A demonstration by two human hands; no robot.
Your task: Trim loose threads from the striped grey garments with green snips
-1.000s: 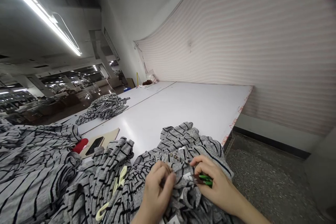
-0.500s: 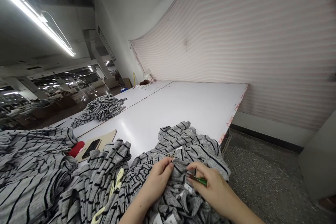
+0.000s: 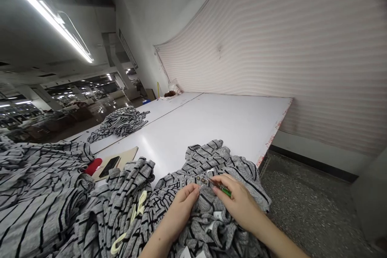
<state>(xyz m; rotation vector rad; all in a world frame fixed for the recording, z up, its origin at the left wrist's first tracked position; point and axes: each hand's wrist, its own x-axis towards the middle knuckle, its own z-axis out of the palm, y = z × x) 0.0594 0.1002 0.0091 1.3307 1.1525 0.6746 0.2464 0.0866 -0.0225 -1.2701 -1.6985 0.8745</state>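
Grey garments with black stripes [image 3: 211, 155] lie heaped in front of me on the table. My left hand [image 3: 186, 198] pinches a fold of one striped garment between thumb and fingers. Just to its right, my right hand [image 3: 232, 195] is closed around small thread snips [image 3: 224, 189] with green handles. The blades point left, toward the cloth and the left fingertips. Several round brown buttons or eyelets [image 3: 200, 179] show on the fabric just beyond my hands. White labels [image 3: 217, 215] stick out of the heap below the right hand.
More striped garments [image 3: 39, 193] are piled at the left, with pale yellow ties [image 3: 139, 205] among them. A black phone [image 3: 109, 166] rests on a beige folder [image 3: 128, 156] beside a red object [image 3: 93, 166]. Another striped pile [image 3: 121, 121] lies farther back on the white table [image 3: 217, 117].
My right hand with the snips has moved slightly up and forward, nearer the buttons or eyelets. The left hand stays pinched on the cloth. The view has shifted slightly.
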